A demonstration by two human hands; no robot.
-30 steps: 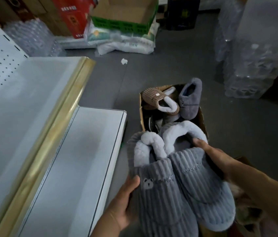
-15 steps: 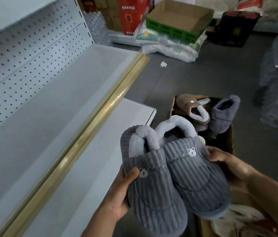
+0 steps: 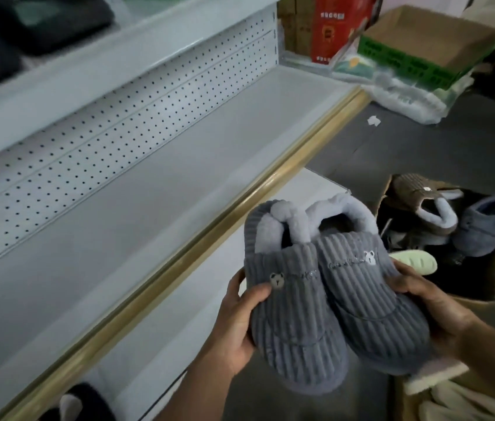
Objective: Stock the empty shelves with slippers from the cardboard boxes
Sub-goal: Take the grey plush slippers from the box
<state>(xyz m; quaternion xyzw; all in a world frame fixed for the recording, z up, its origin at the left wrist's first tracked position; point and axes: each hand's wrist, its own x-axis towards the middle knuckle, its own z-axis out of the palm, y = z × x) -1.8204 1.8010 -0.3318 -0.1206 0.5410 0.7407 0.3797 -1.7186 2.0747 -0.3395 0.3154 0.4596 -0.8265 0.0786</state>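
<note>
Grey floor (image 3: 422,159) spreading behind white shelving, with more of the pegboard back panel (image 3: 112,117) and an upper shelf of dark slippers (image 3: 6,28) now showing than half a second ago. Sitting higher and nearer the gold-trimmed front edge (image 3: 209,226) of the middle shelf (image 3: 137,189) than before: the grey slippers (image 3: 325,299), a ribbed pair with small bear patches. Lying side by side and touching, long axes running from the near right toward the far left, toes toward the camera, fleece-lined heel openings pointing away toward the shelf. Overlapping a little, the right one's toe resting over the left one's side.

Gripping the left slipper's outer side: left hand (image 3: 237,326), thumb curled over the ribbed top just beside the bear patch, fingers hidden beneath. Cupping the right slipper's outer side: right hand (image 3: 434,308), fingers curled round its edge, much as half a second ago.

Standing on the floor to the right, just behind the pair: an open cardboard box (image 3: 483,293) holding a brown slipper (image 3: 419,196), a blue-grey slipper (image 3: 483,226) and a pale green sole. Showing below the middle shelf: the white bottom shelf (image 3: 161,323), with a dark slipper (image 3: 79,402) at its near edge. Piling up at the far end of the floor: a red carton (image 3: 337,22), a green-sided box (image 3: 422,47) and white sacks (image 3: 401,98).
</note>
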